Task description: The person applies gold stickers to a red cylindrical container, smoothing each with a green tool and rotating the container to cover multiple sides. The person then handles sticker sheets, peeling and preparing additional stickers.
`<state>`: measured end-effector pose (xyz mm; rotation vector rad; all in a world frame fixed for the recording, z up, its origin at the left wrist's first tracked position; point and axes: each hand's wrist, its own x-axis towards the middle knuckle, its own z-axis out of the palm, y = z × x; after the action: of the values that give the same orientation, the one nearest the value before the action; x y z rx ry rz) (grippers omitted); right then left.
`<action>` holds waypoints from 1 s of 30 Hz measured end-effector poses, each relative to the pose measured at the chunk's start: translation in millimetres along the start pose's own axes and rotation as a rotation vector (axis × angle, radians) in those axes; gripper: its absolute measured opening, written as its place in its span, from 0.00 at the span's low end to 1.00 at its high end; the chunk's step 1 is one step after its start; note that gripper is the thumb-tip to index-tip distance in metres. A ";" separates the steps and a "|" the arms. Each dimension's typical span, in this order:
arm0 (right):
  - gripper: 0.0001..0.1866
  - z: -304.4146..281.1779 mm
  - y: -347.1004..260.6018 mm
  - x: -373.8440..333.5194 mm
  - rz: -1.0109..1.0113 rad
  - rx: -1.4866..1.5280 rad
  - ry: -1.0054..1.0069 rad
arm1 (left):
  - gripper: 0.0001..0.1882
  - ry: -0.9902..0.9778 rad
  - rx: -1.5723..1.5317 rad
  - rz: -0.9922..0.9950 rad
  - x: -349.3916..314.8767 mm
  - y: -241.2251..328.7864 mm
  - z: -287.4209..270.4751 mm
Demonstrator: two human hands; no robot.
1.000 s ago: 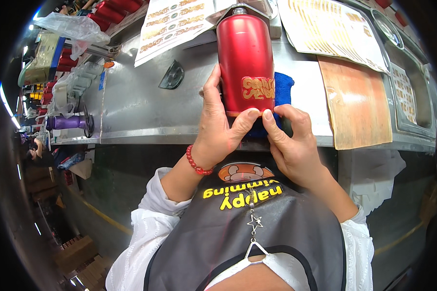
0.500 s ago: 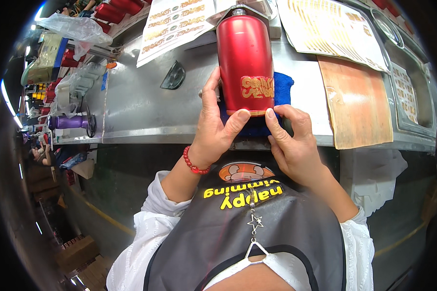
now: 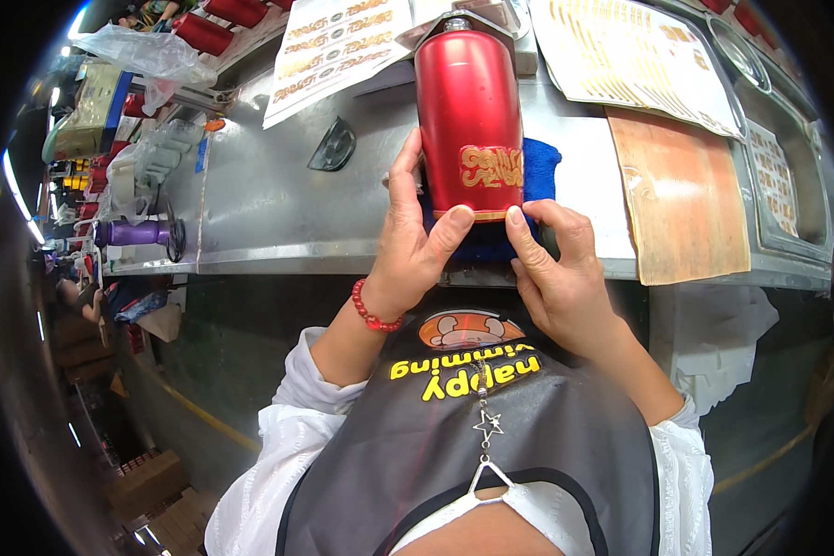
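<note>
A glossy red bottle point(image 3: 468, 102) lies with its neck away from me and its base toward me, over a blue cloth point(image 3: 540, 167) at the bench's front edge. Near its base it carries a gold ornamental decal point(image 3: 491, 167), and a thin gold strip point(image 3: 493, 216) runs along the base rim. My left hand point(image 3: 415, 218) grips the bottle's left side, thumb pressed on the strip. From the right, my right hand point(image 3: 556, 255) holds the base edge, its thumb at the strip close to the left thumb. The fingers under the bottle are hidden.
A dark half-round scraper point(image 3: 334, 145) rests on the metal bench point(image 3: 259, 204). Decal sheets point(image 3: 334, 51) lie behind it, with another sheet point(image 3: 630, 60) at the far right. A tan board point(image 3: 681, 199) overhangs the front edge beside a metal tray point(image 3: 811, 213). Leftward stands a purple bottle point(image 3: 134, 233).
Almost nothing differs. Both thumbs stay pressed at the bottle's base, the left one shifted very slightly left.
</note>
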<state>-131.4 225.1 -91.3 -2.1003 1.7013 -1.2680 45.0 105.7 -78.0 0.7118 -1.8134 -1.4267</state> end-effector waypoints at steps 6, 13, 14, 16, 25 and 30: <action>0.37 -1.4 -2.2 3.3 -0.023 -0.027 0.036 | 0.46 0.007 -0.020 0.023 0.2 -2.6 -0.4; 0.37 -3.4 -2.1 3.1 -0.010 -0.015 0.022 | 0.47 0.017 0.053 0.006 4.2 -1.1 -0.3; 0.37 -3.2 -2.4 3.4 -0.012 -0.017 0.022 | 0.47 0.026 0.035 0.006 4.1 -1.0 0.5; 0.37 -4.6 -3.0 3.8 -0.012 -0.022 0.019 | 0.48 0.042 -0.004 0.007 4.2 -1.3 2.4; 0.36 -11.6 -0.9 3.7 -0.021 -0.020 0.095 | 0.42 0.069 0.813 0.539 9.9 0.5 -1.3; 0.32 -23.8 2.0 2.5 -0.019 0.146 0.180 | 0.39 0.045 0.689 0.475 11.6 2.5 -3.1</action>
<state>-149.2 231.1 -76.3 -1.9775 1.6027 -1.5778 40.6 95.5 -72.9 0.5647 -2.2564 -0.4646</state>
